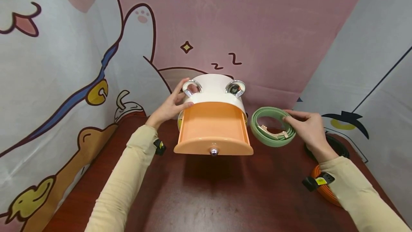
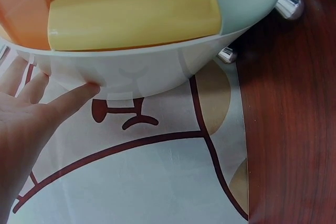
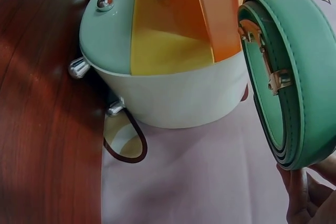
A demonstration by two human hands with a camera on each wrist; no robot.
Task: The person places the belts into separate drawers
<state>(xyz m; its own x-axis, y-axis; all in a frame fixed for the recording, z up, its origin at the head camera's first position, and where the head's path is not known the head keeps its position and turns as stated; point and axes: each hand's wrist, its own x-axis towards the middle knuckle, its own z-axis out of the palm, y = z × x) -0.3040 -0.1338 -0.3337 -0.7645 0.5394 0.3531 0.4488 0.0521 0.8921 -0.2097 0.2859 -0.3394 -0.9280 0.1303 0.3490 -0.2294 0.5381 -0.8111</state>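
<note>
A small white rounded drawer box [image 1: 214, 90] stands on the table, its orange top drawer [image 1: 212, 126] pulled out. No contents show inside that drawer. Below it are a yellow drawer [image 3: 170, 51] and a pale green drawer [image 3: 110, 35]. My left hand [image 1: 172, 106] rests against the left side of the white shell, thumb near its front edge and fingers fairly straight. To the right of the drawer, my right hand [image 1: 309, 130] pinches a rolled green belt [image 1: 268, 141] by its right rim, above the table. Its gold buckle [image 3: 266, 59] lies inside the coil.
Under and beside my right forearm lie a black coil [image 1: 338, 146] and an orange coil [image 1: 329, 193] on the dark red wooden table [image 1: 206, 203]. Two chrome rings [image 1: 236, 88] sit on the box's top. A cartoon-printed cloth [image 1: 273, 38] hangs behind and at both sides.
</note>
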